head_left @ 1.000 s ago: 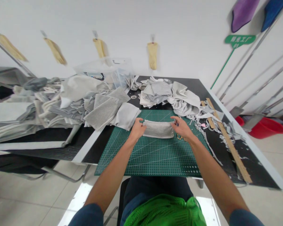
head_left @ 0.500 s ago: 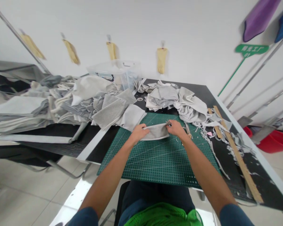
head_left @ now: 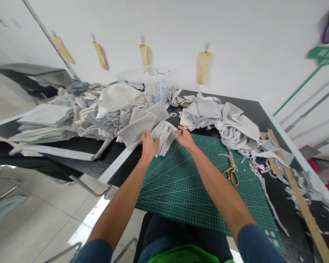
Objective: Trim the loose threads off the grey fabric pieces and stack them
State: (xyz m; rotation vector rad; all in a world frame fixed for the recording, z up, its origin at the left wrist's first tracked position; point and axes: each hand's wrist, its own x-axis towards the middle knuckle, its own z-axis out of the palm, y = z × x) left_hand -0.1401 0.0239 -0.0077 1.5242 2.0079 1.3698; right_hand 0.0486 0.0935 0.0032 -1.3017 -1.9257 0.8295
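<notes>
My left hand [head_left: 150, 147] rests at the left edge of a ruffled stack of pale grey cloth pieces [head_left: 164, 136]. Its thumb and fingers are apart, with the thumb against the cloth. At the stack's right edge, my right hand [head_left: 185, 139] has its fingers curled round a small dark tool [head_left: 181, 130], too small to make out fully. Folded grey cloth pieces [head_left: 137, 128] lie just beyond my left fingers. Both hands are over the far left part of the green cutting mat [head_left: 181, 182]. Gold-handled scissors [head_left: 231, 173] lie on the mat to the right.
Heaps of grey cloth [head_left: 120, 96] cover the left side, before a clear plastic bin [head_left: 159, 86]. More cloth [head_left: 205, 111] is piled at the back, near a roll of tape [head_left: 173, 114]. Wooden strips [head_left: 301, 197] and cloth scraps lie along the right edge.
My hands have moved left and away from me, from the mat to the cloth stack. The grey cloth strip between them is no longer held up. The stack is now ruffled, and the view has turned left.
</notes>
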